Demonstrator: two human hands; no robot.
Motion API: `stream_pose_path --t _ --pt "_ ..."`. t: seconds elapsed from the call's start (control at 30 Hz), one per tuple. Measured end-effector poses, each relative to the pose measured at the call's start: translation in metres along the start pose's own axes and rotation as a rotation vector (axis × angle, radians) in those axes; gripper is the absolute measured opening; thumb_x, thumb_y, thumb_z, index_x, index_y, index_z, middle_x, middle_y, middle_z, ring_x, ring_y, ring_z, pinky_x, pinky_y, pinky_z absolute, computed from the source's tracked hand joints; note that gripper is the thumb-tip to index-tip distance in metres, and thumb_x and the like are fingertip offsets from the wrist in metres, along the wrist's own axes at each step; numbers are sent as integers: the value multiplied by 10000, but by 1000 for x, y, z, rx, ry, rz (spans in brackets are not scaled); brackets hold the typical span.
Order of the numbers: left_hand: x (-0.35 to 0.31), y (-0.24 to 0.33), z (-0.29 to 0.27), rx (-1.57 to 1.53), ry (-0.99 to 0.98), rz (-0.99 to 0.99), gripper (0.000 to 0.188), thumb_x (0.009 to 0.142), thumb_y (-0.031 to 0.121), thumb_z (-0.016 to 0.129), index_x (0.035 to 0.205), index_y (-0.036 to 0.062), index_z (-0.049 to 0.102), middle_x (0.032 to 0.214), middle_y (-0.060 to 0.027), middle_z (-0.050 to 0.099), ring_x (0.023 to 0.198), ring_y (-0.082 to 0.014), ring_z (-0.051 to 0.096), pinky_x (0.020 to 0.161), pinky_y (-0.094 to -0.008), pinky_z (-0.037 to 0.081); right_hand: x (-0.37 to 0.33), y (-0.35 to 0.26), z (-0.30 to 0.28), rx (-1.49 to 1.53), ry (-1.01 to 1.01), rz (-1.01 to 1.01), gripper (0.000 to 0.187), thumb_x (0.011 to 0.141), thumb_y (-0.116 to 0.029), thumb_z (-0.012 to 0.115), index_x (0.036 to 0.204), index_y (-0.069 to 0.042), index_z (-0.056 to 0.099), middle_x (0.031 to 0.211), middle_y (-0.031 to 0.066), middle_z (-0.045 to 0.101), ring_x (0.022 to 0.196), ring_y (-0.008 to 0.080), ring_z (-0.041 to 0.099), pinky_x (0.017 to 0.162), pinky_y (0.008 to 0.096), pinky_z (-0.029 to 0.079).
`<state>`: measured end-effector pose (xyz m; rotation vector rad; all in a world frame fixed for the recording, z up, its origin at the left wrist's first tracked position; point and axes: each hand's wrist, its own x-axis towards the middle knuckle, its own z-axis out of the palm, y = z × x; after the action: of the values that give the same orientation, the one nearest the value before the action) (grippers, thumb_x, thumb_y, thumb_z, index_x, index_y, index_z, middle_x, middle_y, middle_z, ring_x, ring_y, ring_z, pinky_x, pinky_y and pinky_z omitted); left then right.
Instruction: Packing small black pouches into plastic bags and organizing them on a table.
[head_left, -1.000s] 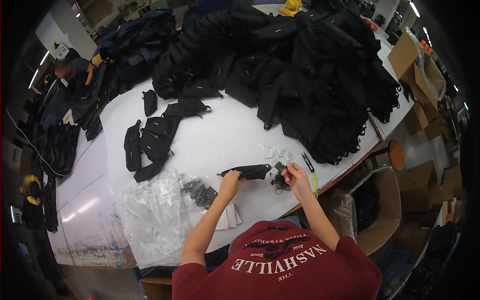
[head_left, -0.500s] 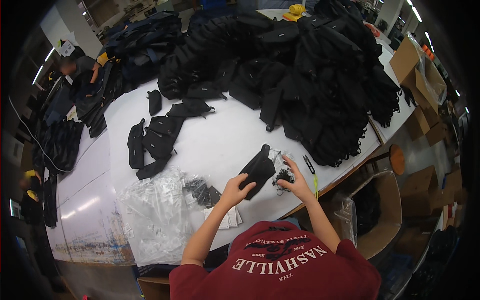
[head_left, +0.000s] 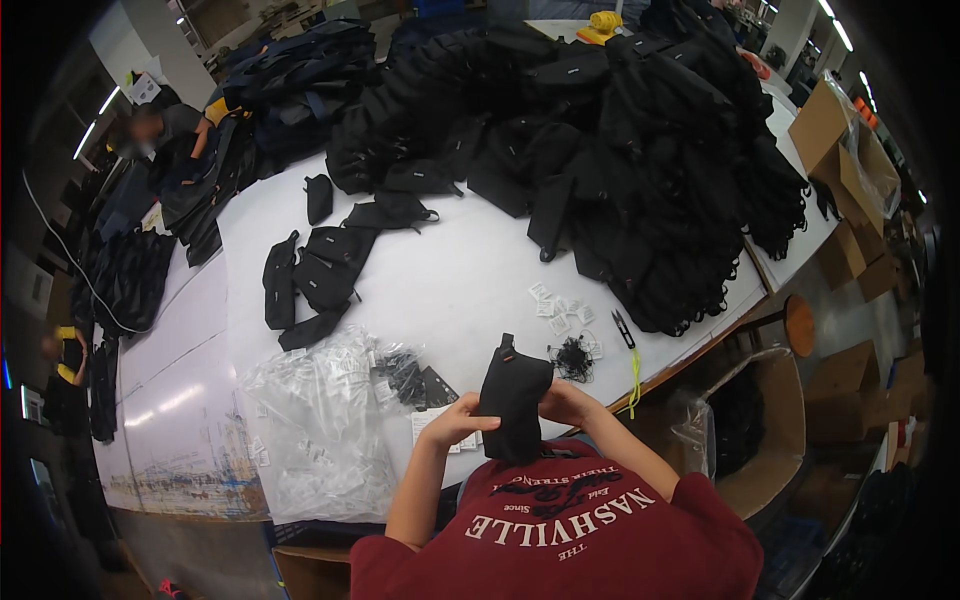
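Close to my chest, a black fabric pouch point(head_left: 515, 392) stands tilted up with a small loop at its top end. My left hand point(head_left: 462, 420) grips its left side, thumb across the front. On its right edge my right hand point(head_left: 566, 402) is closed, some fingers hidden behind the fabric. Just beyond that hand lies a tangle of thin black strings point(head_left: 573, 358), with several small white tags point(head_left: 560, 310) scattered behind it. Thread snips point(head_left: 623, 329) with a yellow-green cord point(head_left: 635, 385) rest to the right. White printed cards point(head_left: 428, 424) and a black card point(head_left: 440, 388) lie by my left forearm.
A heap of clear plastic bags point(head_left: 320, 430) lies at the left of the white table point(head_left: 460, 270). Several black pouches point(head_left: 330, 265) sit behind it, and a large pile of them point(head_left: 640, 180) fills the back. An open cardboard box point(head_left: 780, 420) stands at right; a co-worker point(head_left: 170, 135) is far left.
The pouch has come toward my chest and turned more upright. My right hand has left the strings and small tags and now grips the pouch; my left hand has drawn back with it.
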<state>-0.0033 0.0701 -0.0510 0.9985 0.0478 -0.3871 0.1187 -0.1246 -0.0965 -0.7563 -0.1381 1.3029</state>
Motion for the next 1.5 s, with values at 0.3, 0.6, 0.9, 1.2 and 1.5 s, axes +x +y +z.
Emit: stream_pose_path --t 0.3,0.6,0.9,1.2,1.5 --pt "5 -20 15 -523 14 234 676 691 177 709 1268 -36 429 1244 -168 511 1132 -282 516 960 -397 408 -15 -2 30 71 160 176 448 881 -295 527 1217 0 491 1205 130 549 1084 230 552 956 401 430" --pt "6 -9 20 -524 17 228 559 754 159 668 1236 -40 467 1220 -149 535 1126 -255 520 972 -374 389 -3 -14 27 -96 267 -114 430 859 -210 591 1233 -29 480 1122 109 587 906 170 618 806 292 494" --pt "3 38 10 356 312 29 276 846 220 642 996 -10 611 827 25 593 760 -36 519 674 -192 417 -77 -119 0 372 107 -556 269 905 -310 508 1040 -98 602 1102 109 629 1033 297 591 957 508 391" --pt "19 39 29 288 90 -108 305 841 198 652 1051 -16 597 902 9 615 821 -59 535 743 -226 440 -55 -116 -22 -16 856 -863 174 865 -231 626 817 -66 601 672 -46 527 565 30 426 487 185 320" --pt "24 40 34 261 10 -228 343 842 208 649 1088 -22 583 925 -3 623 840 -58 542 752 -217 445 -40 -114 -14 914 232 -476 143 838 -142 496 745 -38 466 955 70 596 793 183 602 707 299 499"
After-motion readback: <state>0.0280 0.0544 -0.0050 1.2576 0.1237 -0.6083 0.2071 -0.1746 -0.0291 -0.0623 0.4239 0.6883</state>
